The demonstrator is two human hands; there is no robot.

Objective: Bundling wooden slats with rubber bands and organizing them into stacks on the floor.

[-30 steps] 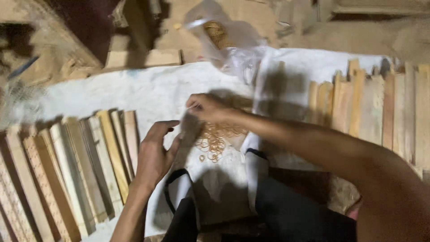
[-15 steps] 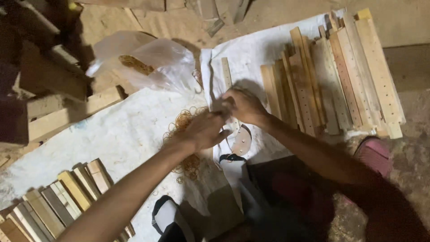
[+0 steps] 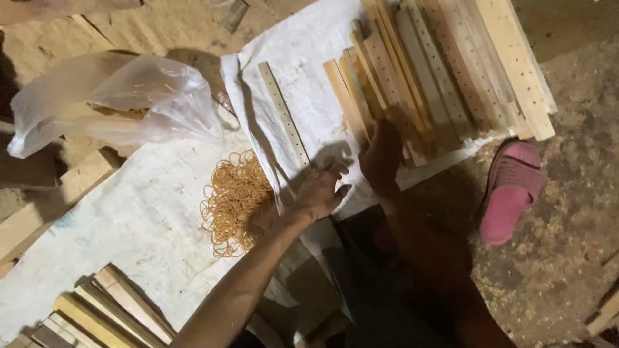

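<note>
My left hand [image 3: 320, 191] hovers with fingers spread over the white cloth [image 3: 303, 77], just below the near end of a single perforated wooden strip [image 3: 282, 111] and beside a heap of tan rubber bands [image 3: 233, 196]. My right hand [image 3: 382, 154] reaches to the near ends of the stack of perforated wooden slats [image 3: 438, 64] at the upper right and rests on them; shadow hides whether its fingers grip one.
A clear plastic bag [image 3: 122, 96] with more rubber bands lies at the upper left. Another row of wooden slats [image 3: 97, 316] sits at the lower left. A pink slipper [image 3: 509, 190] lies on the sawdust-covered floor at the right.
The view swung right. My hands came apart from the middle of the cloth: the right went to the slat stack, the left opened by the single strip.
</note>
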